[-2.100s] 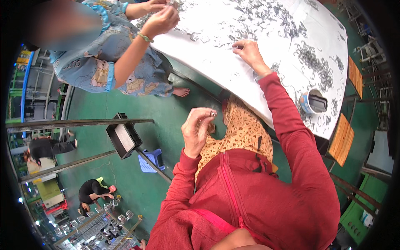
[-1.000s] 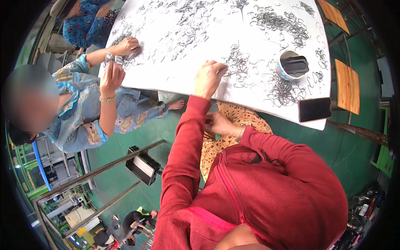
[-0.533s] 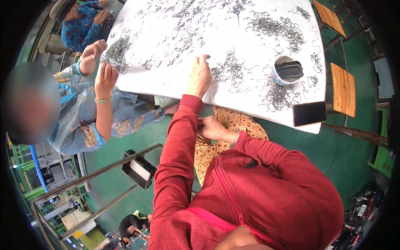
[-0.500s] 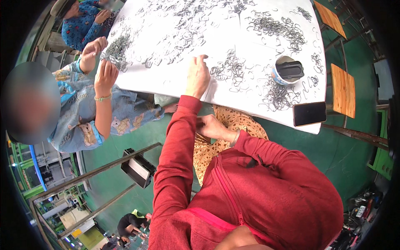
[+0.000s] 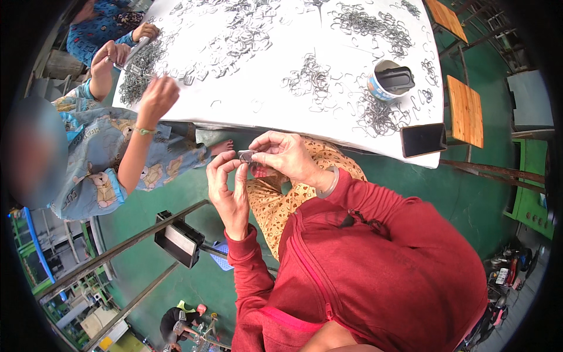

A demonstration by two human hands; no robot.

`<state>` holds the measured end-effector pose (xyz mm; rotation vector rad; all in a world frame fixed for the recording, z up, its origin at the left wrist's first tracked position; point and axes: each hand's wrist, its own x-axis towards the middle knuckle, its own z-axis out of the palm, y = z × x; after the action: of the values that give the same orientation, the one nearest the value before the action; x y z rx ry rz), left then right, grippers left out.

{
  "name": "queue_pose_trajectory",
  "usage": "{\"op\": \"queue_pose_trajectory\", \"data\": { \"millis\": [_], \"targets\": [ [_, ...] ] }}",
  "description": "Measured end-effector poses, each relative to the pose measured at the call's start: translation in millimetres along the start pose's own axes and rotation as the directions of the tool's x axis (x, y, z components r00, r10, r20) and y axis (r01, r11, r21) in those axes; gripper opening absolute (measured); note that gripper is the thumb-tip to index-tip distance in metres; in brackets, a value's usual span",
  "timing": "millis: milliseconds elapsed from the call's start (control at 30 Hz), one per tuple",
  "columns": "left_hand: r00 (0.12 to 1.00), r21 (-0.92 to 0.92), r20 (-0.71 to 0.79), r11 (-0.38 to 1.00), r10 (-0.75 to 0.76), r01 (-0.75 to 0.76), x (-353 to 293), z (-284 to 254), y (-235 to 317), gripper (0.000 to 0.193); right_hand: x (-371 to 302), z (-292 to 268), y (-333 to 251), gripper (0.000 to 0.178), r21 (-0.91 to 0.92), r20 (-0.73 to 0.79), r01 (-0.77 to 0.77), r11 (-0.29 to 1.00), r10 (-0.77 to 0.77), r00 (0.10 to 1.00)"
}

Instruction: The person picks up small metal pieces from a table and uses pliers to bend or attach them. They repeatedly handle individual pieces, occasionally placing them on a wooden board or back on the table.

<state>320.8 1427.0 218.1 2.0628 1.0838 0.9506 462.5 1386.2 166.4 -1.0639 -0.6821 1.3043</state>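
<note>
In front of my lap, beyond the table's near edge, my left hand and my right hand meet, fingertips pinched together. Between them is a small grey metal buckle-like piece, both hands gripping it. Its exact shape is too small to make out. On the white-covered table lie loose piles of similar pieces: flat grey loops toward the far middle and thin dark wire hooks nearer me.
A white and blue tub holding a black object stands among hooks at right. A black phone lies at the table corner. At left, a co-worker's hands handle pieces. Wooden stools stand to the right; a black bin is lower left.
My left hand has drawn back from the table toward my lap and joined my right hand at the small metal piece. My right hand has risen slightly. The co-worker's hands have moved apart.
</note>
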Motion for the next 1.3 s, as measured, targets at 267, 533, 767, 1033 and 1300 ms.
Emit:
{"op": "queue_pose_trajectory", "data": {
  "millis": [267,533,767,1033,1300],
  "targets": [
    [0.999,-0.336,-0.039,0.942,-0.035,0.02,-8.1,17.1,-15.2,0.006,-6.1,4.4,-9.5,0.011,-0.24,0.041,0.401,0.884,-0.403,0.914],
    [0.992,-0.621,0.042,0.775,-0.116,0.117,-24.5,1.3,-14.7,0.005,-39.6,-58.3,-8.3,0.069,-0.971,0.069,0.162,0.177,-0.441,0.895],
    [0.974,-0.536,0.06,0.816,-0.219,0.216,-44.6,-3.5,-22.2,0.005,-7.4,-70.8,30.6,0.082,-0.987,-0.14,-0.102,0.122,-0.361,0.922],
    [0.973,-0.497,-0.006,0.845,-0.232,0.198,-48.2,-7.4,-17.0,0.007,91.6,-67.3,32.5,0.081,-0.972,-0.225,-0.154,0.176,-0.522,0.823],
    [0.965,-0.497,-0.009,0.838,-0.263,0.224,-54.6,-10.6,-24.8,0.006,118.9,-113.7,10.7,0.072,-0.913,-0.393,-0.387,0.127,-0.521,0.757]
  ]
}}
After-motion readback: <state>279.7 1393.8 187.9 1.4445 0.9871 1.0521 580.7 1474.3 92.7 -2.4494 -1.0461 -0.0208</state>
